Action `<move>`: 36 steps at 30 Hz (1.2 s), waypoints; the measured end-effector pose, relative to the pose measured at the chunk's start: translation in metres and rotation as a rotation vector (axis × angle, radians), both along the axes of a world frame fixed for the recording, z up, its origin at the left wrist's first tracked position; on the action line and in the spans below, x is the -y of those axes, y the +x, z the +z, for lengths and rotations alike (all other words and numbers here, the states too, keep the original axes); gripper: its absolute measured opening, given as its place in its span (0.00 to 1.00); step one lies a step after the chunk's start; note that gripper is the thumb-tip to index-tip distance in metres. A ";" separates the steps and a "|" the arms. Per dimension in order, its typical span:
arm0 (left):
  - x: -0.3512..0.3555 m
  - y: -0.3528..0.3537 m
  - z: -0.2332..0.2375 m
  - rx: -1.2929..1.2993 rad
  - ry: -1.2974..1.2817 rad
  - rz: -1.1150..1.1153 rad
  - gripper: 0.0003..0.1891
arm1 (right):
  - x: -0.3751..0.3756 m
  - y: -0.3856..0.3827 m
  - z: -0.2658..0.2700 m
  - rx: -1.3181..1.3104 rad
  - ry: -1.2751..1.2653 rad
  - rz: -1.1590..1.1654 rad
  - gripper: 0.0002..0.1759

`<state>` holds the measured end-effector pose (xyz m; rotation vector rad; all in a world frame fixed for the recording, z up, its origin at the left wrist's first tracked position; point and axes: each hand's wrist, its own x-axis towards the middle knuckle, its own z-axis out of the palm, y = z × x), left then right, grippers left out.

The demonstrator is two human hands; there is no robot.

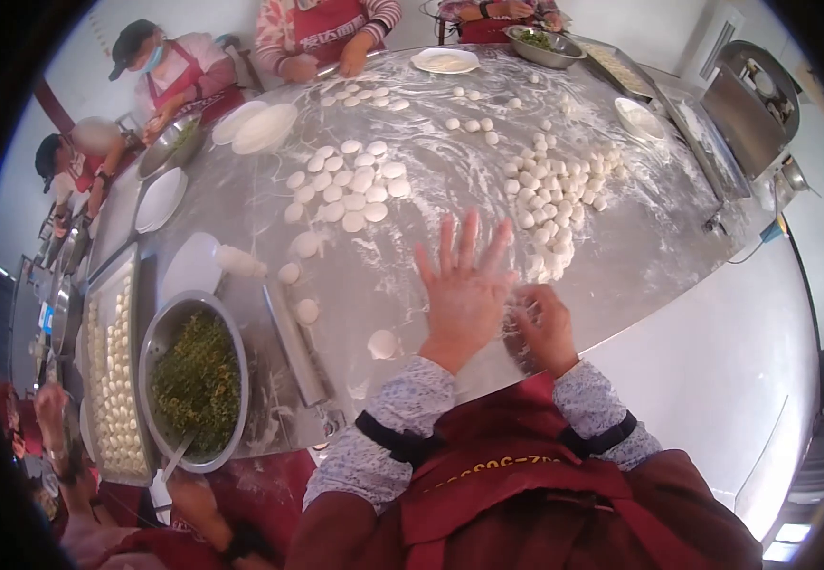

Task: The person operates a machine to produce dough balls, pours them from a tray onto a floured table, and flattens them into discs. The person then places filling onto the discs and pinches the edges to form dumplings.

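My left hand (466, 299) is over the floured steel table (374, 285), palm down with its fingers spread. Close to its right side is my right hand (547, 328), fingers curled in toward the tabletop; whatever they may hold is hidden. Just beyond both hands lies a heap of small white dough balls (549, 195). A group of flattened dough rounds (350, 185) is spread further left. One lone dough round (383, 344) rests left of my left wrist, and a few more form a loose line behind it.
At left stand a metal bowl (150, 332) of chopped green filling and a tray (136, 285) with rows of small dough pieces. A long metal cylinder (296, 347) lies beside the bowl. Co-workers in red aprons (331, 28) stand around the far and left edges. A white bowl (640, 119) sits at right.
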<state>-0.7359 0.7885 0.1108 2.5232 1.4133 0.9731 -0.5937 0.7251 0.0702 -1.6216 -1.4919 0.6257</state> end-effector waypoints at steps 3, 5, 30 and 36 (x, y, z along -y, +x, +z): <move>0.004 0.022 -0.078 -0.071 0.000 -0.077 0.29 | -0.011 0.026 -0.003 0.147 0.096 -0.156 0.19; -0.003 0.027 -0.076 -0.096 0.000 -0.113 0.28 | -0.030 0.036 -0.006 0.423 0.267 -0.134 0.22; -0.005 0.033 -0.071 -0.111 0.000 -0.141 0.27 | -0.041 0.060 -0.020 0.394 0.189 -0.201 0.21; -0.004 -0.017 -0.067 -0.205 -0.095 -0.039 0.25 | -0.036 0.032 0.004 0.088 -0.043 -0.190 0.14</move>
